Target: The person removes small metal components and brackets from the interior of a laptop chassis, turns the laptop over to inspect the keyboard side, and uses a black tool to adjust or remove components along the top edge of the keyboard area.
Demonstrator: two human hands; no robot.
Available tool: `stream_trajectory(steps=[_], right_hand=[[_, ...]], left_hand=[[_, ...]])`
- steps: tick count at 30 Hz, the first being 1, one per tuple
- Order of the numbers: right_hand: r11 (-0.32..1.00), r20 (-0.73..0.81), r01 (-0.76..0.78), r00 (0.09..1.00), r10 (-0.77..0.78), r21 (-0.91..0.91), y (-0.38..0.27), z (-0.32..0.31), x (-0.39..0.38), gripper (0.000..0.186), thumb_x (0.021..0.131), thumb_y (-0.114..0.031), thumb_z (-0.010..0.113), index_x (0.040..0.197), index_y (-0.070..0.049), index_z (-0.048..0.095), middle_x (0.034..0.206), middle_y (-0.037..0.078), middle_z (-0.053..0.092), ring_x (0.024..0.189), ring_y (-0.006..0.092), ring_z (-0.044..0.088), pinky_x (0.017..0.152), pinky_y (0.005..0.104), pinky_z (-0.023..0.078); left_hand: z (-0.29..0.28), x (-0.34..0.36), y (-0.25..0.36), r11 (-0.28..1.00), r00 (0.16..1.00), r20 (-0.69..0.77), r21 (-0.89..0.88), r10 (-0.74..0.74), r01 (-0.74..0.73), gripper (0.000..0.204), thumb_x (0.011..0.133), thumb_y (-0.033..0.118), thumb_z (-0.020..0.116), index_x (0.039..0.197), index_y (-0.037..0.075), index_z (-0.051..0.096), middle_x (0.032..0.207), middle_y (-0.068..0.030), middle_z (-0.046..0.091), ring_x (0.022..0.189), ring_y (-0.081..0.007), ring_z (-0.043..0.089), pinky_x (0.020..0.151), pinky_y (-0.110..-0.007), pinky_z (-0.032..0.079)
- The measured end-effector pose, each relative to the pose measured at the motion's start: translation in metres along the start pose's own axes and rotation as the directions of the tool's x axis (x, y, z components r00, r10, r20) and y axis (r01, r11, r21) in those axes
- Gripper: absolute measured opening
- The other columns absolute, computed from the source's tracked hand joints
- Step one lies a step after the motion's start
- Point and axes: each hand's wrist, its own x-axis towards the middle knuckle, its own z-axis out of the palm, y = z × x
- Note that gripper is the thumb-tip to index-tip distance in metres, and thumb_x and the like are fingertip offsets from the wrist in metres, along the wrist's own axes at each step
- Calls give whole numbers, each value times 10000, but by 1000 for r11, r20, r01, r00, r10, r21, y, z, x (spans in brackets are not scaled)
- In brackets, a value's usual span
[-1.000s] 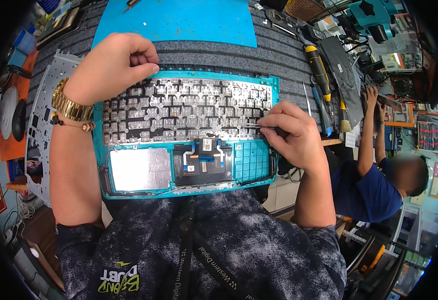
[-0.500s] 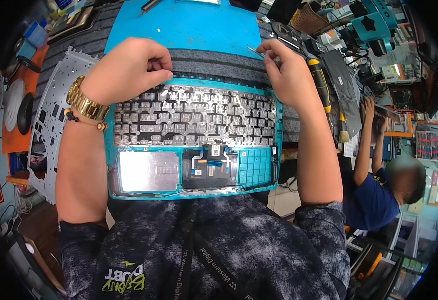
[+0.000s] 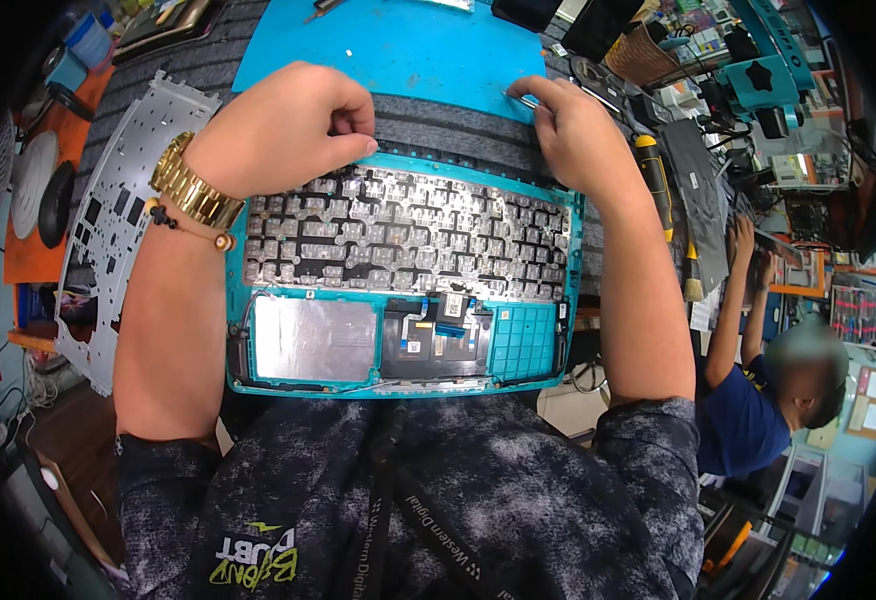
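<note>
A teal laptop top case lies inner side up before me, its far edge at my hands. The bare back of its keyboard is silvery with black gaps; below it sit a shiny metal plate and the black touchpad underside. My left hand, with a gold watch at the wrist, is closed in a pinch at the far left edge; anything between its fingertips is hidden. Beyond the far right corner, my right hand pinches a thin metal tool, mostly covered by the fingers.
A blue mat lies beyond the case on a grey striped cloth. A perforated metal plate leans at left. At right are a yellow-black screwdriver, a brush and a co-worker in a blue shirt.
The case and both hands sit a little further right in the picture, as do the mat and bench. My left hand stays at the far edge, and my right keeps its thin tool.
</note>
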Motion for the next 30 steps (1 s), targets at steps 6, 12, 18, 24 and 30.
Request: stream_trajectory(steps=[6, 12, 18, 24, 30], right_hand=[[999, 47, -21, 999, 24, -50, -5, -3, -1, 413, 1126, -82, 577, 1457, -219, 784, 1304, 203, 778, 1217, 434, 760, 1069, 535, 616], [999, 49, -18, 999, 20, -38, -7, -9, -6, 448, 1128, -65, 571, 1490, -210, 792, 1293, 236, 765, 1197, 446, 753, 1074, 527, 606], [995, 14, 32, 999, -33, 91, 3, -28, -14, 462, 1145, -65, 587, 1556, -180, 763, 1314, 230, 803, 1223, 406, 776, 1088, 475, 599], [972, 58, -65, 997, 53, 226, 6, -32, -20, 447, 1158, -105, 633, 1586, -165, 742, 1347, 210, 826, 1187, 291, 776, 1061, 427, 591], [970, 10, -101, 995, 101, 219, 0, -19, -4, 356, 1094, -169, 752, 1441, -101, 790, 1002, 103, 755, 919, 204, 689, 863, 397, 567]], left_hand=[[0, 0, 1, 1000, 1000, -8, 10, 9, -9, 160, 1008, 114, 874, 1051, -34, 831, 947, -133, 771, 830, -219, 734, 789, -372, 629], [-1, 0, 2, 1000, 1000, 12, 14, -22, 21, 166, 1016, 126, 871, 1057, -31, 836, 950, -133, 772, 836, -218, 735, 791, -370, 630], [0, 1, 1, 1000, 1000, 8, 8, -20, 20, 168, 1019, 130, 870, 1054, -30, 834, 951, -130, 769, 837, -217, 734, 791, -372, 630], [2, 1, 0, 999, 998, -47, 14, 35, -35, 203, 969, 168, 874, 1006, -30, 846, 875, -171, 813, 784, -285, 780, 741, -404, 629], [1, 2, 0, 999, 998, -45, 14, 32, -32, 207, 970, 174, 873, 1009, -27, 848, 879, -170, 814, 790, -289, 781, 745, -408, 629]])
